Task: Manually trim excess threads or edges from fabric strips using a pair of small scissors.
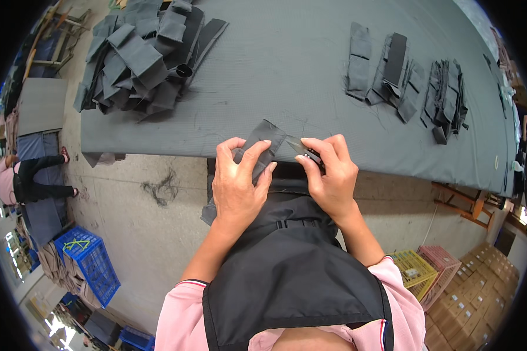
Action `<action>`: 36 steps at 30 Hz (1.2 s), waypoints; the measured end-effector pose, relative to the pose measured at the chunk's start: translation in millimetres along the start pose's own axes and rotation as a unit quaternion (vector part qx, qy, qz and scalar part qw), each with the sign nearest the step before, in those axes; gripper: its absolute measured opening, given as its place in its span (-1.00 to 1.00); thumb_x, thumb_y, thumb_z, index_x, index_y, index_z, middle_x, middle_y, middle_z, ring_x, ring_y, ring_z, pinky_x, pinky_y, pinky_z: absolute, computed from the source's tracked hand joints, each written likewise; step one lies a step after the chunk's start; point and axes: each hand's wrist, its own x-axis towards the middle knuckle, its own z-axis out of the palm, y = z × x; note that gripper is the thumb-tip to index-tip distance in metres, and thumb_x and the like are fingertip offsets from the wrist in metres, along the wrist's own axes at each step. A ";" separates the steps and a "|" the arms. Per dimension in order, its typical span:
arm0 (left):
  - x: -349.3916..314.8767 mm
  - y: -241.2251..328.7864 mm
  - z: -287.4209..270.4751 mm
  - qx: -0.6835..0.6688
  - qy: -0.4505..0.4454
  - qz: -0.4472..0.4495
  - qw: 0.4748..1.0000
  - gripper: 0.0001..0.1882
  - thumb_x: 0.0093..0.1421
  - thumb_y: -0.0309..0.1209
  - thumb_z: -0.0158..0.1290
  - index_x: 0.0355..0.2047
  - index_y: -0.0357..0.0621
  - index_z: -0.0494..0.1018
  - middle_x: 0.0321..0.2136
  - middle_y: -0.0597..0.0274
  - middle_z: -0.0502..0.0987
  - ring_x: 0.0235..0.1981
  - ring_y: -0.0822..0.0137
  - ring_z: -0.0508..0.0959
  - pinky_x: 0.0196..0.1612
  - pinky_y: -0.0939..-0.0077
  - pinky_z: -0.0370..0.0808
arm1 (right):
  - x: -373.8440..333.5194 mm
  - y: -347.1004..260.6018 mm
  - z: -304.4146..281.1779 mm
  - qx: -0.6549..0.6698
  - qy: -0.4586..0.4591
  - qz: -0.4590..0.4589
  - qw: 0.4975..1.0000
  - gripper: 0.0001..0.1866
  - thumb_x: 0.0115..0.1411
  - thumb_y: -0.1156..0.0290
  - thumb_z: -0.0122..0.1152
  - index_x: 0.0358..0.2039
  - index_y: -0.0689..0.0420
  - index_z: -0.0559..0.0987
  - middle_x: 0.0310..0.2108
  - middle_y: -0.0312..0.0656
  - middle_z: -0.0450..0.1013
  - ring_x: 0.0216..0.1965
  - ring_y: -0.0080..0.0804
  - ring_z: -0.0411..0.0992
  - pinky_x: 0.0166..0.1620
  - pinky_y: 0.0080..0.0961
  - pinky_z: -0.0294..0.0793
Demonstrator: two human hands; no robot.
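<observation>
At the table's near edge, my left hand [240, 175] is closed on a dark grey fabric piece [263, 137], with the thumb and fingers pinching it. One corner of the fabric points up and away from me. Close beside it, my right hand [332, 169] grips small thread snips [301, 149], mostly covered by the fingers. Their pale blade end points left and meets the right side of the fabric. A black handle part shows between thumb and forefinger. How far the blades are apart is hard to make out.
A grey-covered table [263, 76] carries a heap of dark fabric pieces [140, 58] at far left and stacked strips [360, 64] and a bundle [445, 96] at right. Thread scraps [163, 188], a blue crate [88, 263], a yellow crate [413, 272] and cartons [474, 292] are on the floor. Another person [26, 178] is at left.
</observation>
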 end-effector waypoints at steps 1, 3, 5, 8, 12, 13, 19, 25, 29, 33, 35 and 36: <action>0.4 0.0 0.8 0.010 0.009 0.010 1.000 -0.53 -0.05 -0.48 0.26 -0.08 0.03 0.46 -0.17 0.07 0.30 -0.25 0.16 0.40 -0.25 0.36 0.41 | 1.1 0.6 1.6 -0.001 0.001 0.001 1.000 -0.75 -0.04 0.49 0.32 -0.29 0.14 0.54 -0.48 -0.24 0.33 -0.62 -0.37 0.37 -0.55 -0.49 0.35; 0.6 1.3 1.6 0.020 0.018 0.021 0.999 -0.54 -0.07 -0.48 0.27 -0.10 0.03 0.46 -0.16 0.06 0.30 -0.25 0.14 0.40 -0.26 0.36 0.41 | 2.2 1.4 3.5 -0.047 -0.016 -0.018 0.999 -0.75 -0.04 0.48 0.31 -0.29 0.14 0.53 -0.48 -0.24 0.32 -0.62 -0.37 0.37 -0.55 -0.48 0.34; 0.0 2.7 1.8 0.030 0.021 0.016 0.999 -0.52 -0.08 -0.48 0.28 -0.10 0.03 0.46 -0.15 0.07 0.29 -0.25 0.14 0.40 -0.25 0.36 0.41 | 3.2 1.0 3.9 -0.051 -0.018 -0.018 0.998 -0.75 -0.03 0.48 0.30 -0.29 0.14 0.52 -0.48 -0.24 0.31 -0.62 -0.37 0.37 -0.56 -0.48 0.34; -0.6 0.9 2.1 0.034 0.028 0.027 0.999 -0.51 -0.09 -0.49 0.28 -0.09 0.04 0.46 -0.15 0.07 0.29 -0.26 0.14 0.39 -0.25 0.36 0.41 | 3.1 1.8 5.1 -0.056 -0.018 -0.021 0.998 -0.76 -0.03 0.48 0.30 -0.30 0.14 0.51 -0.48 -0.24 0.31 -0.62 -0.37 0.37 -0.56 -0.48 0.34; -0.7 -0.2 3.0 0.041 0.040 0.041 0.998 -0.50 -0.13 -0.48 0.29 -0.11 0.05 0.46 -0.19 0.04 0.30 -0.24 0.08 0.43 -0.30 0.31 0.45 | 2.4 3.1 5.7 -0.059 -0.020 -0.023 0.998 -0.78 -0.03 0.48 0.29 -0.32 0.13 0.52 -0.48 -0.24 0.32 -0.63 -0.36 0.37 -0.56 -0.49 0.34; -0.6 -0.9 3.1 0.044 0.042 0.046 0.997 -0.50 -0.13 -0.48 0.29 -0.11 0.05 0.46 -0.19 0.04 0.30 -0.24 0.08 0.43 -0.30 0.31 0.45 | 1.7 3.3 5.4 -0.060 -0.020 -0.022 0.998 -0.78 -0.03 0.48 0.29 -0.32 0.13 0.52 -0.48 -0.24 0.32 -0.63 -0.36 0.37 -0.56 -0.49 0.34; -0.2 -0.7 2.9 0.053 0.049 0.055 0.996 -0.50 -0.13 -0.48 0.29 -0.11 0.04 0.46 -0.19 0.05 0.30 -0.24 0.09 0.42 -0.31 0.33 0.44 | -1.5 0.5 4.9 -0.005 0.023 0.018 1.000 -0.81 0.00 0.49 0.28 -0.34 0.15 0.52 -0.48 -0.22 0.33 -0.62 -0.36 0.37 -0.55 -0.48 0.35; 0.6 3.9 6.0 0.018 0.038 0.024 0.999 -0.50 -0.11 -0.47 0.29 -0.10 0.04 0.45 -0.18 0.05 0.30 -0.23 0.11 0.43 -0.35 0.33 0.45 | 0.4 11.8 11.8 0.322 -0.025 0.233 0.917 -0.80 0.06 0.51 0.26 -0.28 0.19 0.47 -0.46 -0.34 0.31 -0.51 -0.63 0.34 -0.47 -0.65 0.33; 11.4 5.6 1.7 -0.168 -0.080 -0.001 0.983 -0.10 -0.12 -0.42 0.33 0.22 -0.02 0.11 -0.01 0.01 0.20 -0.06 0.11 0.42 -0.04 0.32 0.43 | 24.3 6.7 20.3 0.528 -0.150 0.390 0.739 -0.82 0.10 0.38 0.27 -0.41 0.15 0.45 -0.54 -0.43 0.33 -0.61 -0.80 0.15 -0.56 -0.77 0.15; 9.9 -14.0 -14.0 -0.594 -0.242 -0.223 0.734 0.01 0.06 -0.20 0.22 0.33 -0.08 -0.22 0.03 -0.02 0.30 -0.03 0.11 0.47 0.02 0.31 0.42 | 31.1 15.7 24.2 0.586 -0.135 0.397 0.693 -0.84 0.10 0.35 0.26 -0.45 0.11 0.46 -0.61 -0.44 0.34 -0.72 -0.82 0.09 -0.68 -0.77 0.01; 5.2 -15.8 -16.6 -0.572 -0.298 -0.266 0.717 -0.41 0.26 -0.23 -0.01 0.20 -0.23 0.09 -0.10 -0.04 0.45 -0.21 0.16 0.58 -0.08 0.33 0.50 | 34.8 13.1 26.0 0.603 -0.182 0.388 0.673 -0.84 0.13 0.35 0.23 -0.39 0.13 0.47 -0.55 -0.39 0.38 -0.66 -0.79 0.16 -0.62 -0.78 0.12; 3.3 -11.9 -14.6 -0.576 -0.271 -0.294 0.713 -0.50 0.28 -0.27 -0.04 0.14 -0.25 0.15 -0.14 -0.03 0.47 -0.28 0.20 0.58 -0.16 0.36 0.53 | 35.6 8.2 32.1 0.582 -0.159 0.378 0.702 -0.82 0.15 0.35 0.22 -0.34 0.16 0.45 -0.49 -0.35 0.39 -0.60 -0.73 0.22 -0.55 -0.76 0.20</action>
